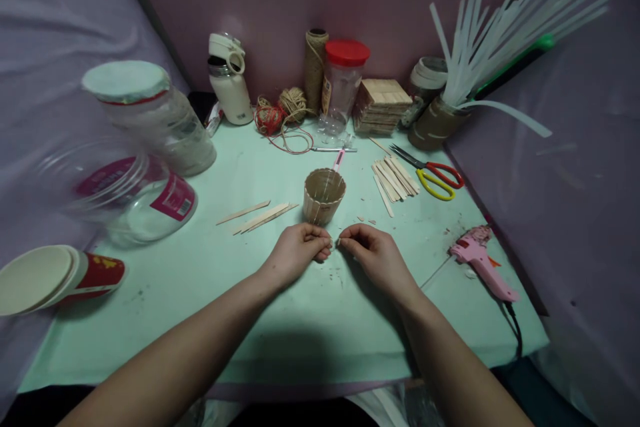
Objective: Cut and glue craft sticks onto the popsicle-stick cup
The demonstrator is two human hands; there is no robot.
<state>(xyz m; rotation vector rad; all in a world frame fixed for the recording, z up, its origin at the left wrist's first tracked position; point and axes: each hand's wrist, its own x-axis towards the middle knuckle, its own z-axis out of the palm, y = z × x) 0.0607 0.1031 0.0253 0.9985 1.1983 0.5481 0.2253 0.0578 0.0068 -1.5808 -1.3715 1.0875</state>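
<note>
My left hand is closed in a pinch in front of the brown cup. Across a narrow gap my right hand pinches too, its fingertips pressed together. Something small and pale shows at the fingertips of both hands, too tiny to name. Just beyond them stands the brown cup, upright, with a scalloped rim and thin glue-like strands across its mouth. A pink-handled tool shows behind its rim. Loose wooden craft sticks lie left of the cup, and a pile of craft sticks lies to its right.
Red-and-yellow scissors rest at the right, with a pink glue gun and its cord nearer me. Clear plastic tubs and paper cups stand left. Along the back are a bottle, twine, a red-lidded jar and stacked sticks.
</note>
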